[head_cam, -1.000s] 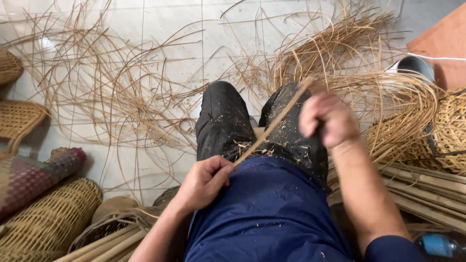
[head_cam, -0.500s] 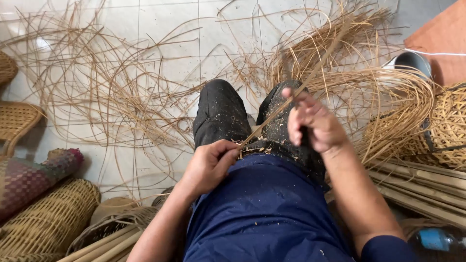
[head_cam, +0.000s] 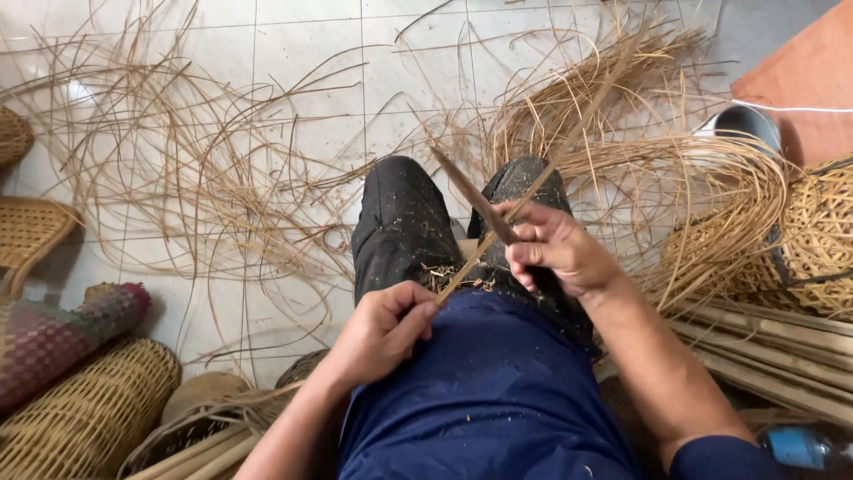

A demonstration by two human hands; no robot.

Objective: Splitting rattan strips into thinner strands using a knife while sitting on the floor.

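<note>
Left hand (head_cam: 378, 329) clenched on near end of cane strip (head_cam: 524, 200), pinned at lap to steady it. Right hand (head_cam: 555, 249) gripped knife (head_cam: 471, 194), blade approx. crossing strip, prob. for shaving; contact unclear. Strip ran up-right over dark trousers (head_cam: 400, 222). Loose cane shavings (head_cam: 222, 169) spread on tiled floor (head_cam: 311, 53). Woven baskets (head_cam: 84, 409) at left, bamboo poles (head_cam: 773, 347) at right.

Loose strips (head_cam: 222, 178) crowd floor ahead; baskets (head_cam: 84, 418) flank left, probably canes (head_cam: 764, 347) right.
</note>
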